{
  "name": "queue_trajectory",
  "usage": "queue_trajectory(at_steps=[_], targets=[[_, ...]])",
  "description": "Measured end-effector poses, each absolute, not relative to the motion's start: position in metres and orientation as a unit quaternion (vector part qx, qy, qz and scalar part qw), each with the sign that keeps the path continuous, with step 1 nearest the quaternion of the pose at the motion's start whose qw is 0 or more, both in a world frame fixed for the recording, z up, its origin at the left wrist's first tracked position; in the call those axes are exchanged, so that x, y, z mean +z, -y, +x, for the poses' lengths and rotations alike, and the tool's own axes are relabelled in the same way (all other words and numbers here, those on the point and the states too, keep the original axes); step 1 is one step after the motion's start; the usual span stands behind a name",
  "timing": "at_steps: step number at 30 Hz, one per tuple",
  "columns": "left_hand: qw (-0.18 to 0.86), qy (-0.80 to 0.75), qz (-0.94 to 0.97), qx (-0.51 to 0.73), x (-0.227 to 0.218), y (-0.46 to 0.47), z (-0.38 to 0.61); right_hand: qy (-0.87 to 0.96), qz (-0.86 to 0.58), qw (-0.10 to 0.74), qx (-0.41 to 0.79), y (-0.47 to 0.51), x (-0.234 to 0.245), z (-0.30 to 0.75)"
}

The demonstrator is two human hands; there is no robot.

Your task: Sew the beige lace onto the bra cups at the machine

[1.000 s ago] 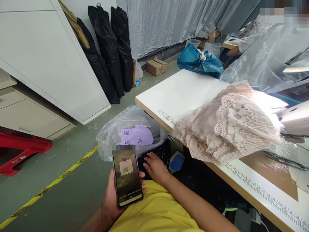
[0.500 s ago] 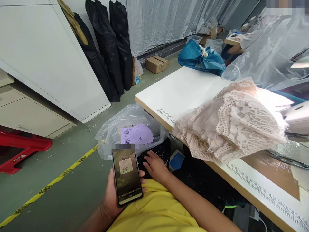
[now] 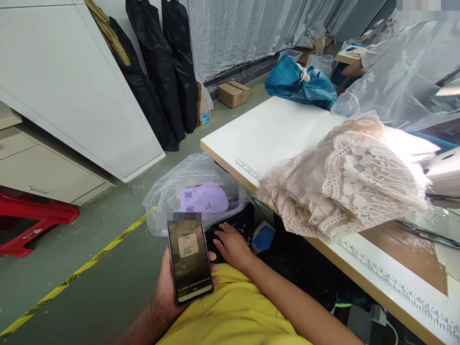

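- Your white table (image 3: 283,129) carries a heap of beige lace fabric (image 3: 345,182), which spills over its near edge.
- The green floor (image 3: 108,268) to your left holds a clear plastic bag (image 3: 172,187) beside the table, a cardboard box (image 3: 233,94) and a red stool (image 3: 32,223).

You wear a bright yellow shirt (image 3: 233,311), plain and smooth across your front where it shows at the bottom edge. Your trousers (image 3: 287,268) are black, flecked over the lap with small white bits of thread or lint. Your left grip (image 3: 163,292) and right grip (image 3: 232,244) are bare, as are both forearms.
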State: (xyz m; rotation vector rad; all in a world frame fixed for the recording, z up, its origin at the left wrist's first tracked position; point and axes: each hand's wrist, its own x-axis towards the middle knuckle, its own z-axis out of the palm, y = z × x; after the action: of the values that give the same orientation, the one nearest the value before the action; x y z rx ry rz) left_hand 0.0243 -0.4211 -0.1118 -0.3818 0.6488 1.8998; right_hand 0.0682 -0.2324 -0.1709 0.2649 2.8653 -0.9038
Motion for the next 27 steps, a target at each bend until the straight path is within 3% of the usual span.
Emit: queue_trajectory(at_steps=[10,15,27], targets=[[0.53,-0.259,-0.148,0.794,-0.115,0.426,0.028,-0.936,0.095,0.043,-0.336,0.225,-0.166,0.06],[0.524,-0.252,-0.162,0.797,-0.113,0.428,0.027,-0.921,0.197,0.004,-0.335,0.188,-0.165,0.008],[0.52,-0.226,-0.18,0.804,-0.127,0.431,0.007,-0.883,0.324,0.054,-0.337,0.159,-0.219,-0.052]])
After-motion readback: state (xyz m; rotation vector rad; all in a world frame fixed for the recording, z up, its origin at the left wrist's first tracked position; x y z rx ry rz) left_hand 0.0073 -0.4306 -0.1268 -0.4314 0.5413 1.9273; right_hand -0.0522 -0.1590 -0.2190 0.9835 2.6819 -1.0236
